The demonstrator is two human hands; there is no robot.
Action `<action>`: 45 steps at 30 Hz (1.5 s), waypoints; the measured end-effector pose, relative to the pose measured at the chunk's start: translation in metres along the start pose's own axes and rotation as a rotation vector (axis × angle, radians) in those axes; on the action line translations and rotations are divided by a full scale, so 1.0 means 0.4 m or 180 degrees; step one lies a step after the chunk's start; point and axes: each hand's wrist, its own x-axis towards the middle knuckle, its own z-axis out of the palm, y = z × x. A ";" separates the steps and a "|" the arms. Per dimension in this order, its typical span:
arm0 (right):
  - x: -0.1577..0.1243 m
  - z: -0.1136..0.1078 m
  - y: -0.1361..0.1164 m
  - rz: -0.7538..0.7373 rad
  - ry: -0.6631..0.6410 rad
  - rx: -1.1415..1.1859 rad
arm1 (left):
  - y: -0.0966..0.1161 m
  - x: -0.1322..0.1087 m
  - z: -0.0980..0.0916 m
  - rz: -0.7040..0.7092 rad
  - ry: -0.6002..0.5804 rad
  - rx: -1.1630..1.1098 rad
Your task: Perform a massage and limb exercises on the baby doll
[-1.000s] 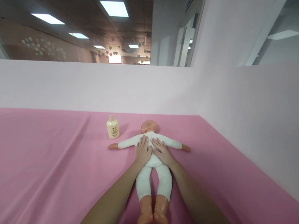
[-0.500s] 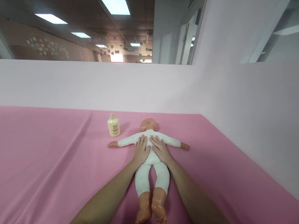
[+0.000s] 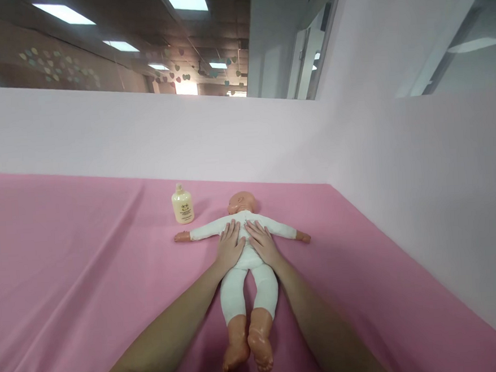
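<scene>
A baby doll (image 3: 250, 259) in a white body suit lies stretched out on a pink sheet (image 3: 110, 286). Its head (image 3: 241, 202) is turned so that an ear shows, its arms are spread out sideways, and its bare feet point towards me. My left hand (image 3: 230, 245) rests flat on the left side of the doll's trunk, fingers extended. On the right side of the trunk, my right hand (image 3: 263, 243) lies flat in the same way, its fingers a little apart. Neither hand grips anything.
A pale yellow lotion bottle (image 3: 183, 206) stands upright beyond the doll's left-hand arm. White walls (image 3: 151, 136) border the padded surface at the back and on the right. Above the back wall is a wide window (image 3: 136, 46).
The whole view has shifted slightly, so things sit a little higher and further left. Both hands stay flat on the doll's trunk, with no clear movement against it.
</scene>
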 end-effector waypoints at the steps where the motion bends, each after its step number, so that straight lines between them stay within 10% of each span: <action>1: 0.000 0.000 0.000 0.0002 0.0000 0.0015 | -0.001 0.000 0.001 0.0006 0.0006 0.0000; 19: 0.010 -0.028 -0.060 -0.0865 0.0063 -0.0450 | 0.002 0.005 -0.018 0.0941 -0.0176 -0.0146; 28: 0.070 -0.005 -0.014 -0.0055 -0.0143 -0.0449 | -0.014 0.018 -0.024 0.1429 -0.0329 -0.0388; 37: 0.045 0.042 -0.031 0.1013 0.0048 -0.0456 | -0.039 0.019 -0.002 0.0657 0.0184 -0.1163; 45: 0.023 0.057 -0.087 0.0206 -0.0426 -0.0704 | -0.050 0.026 0.005 0.0589 0.0154 -0.1146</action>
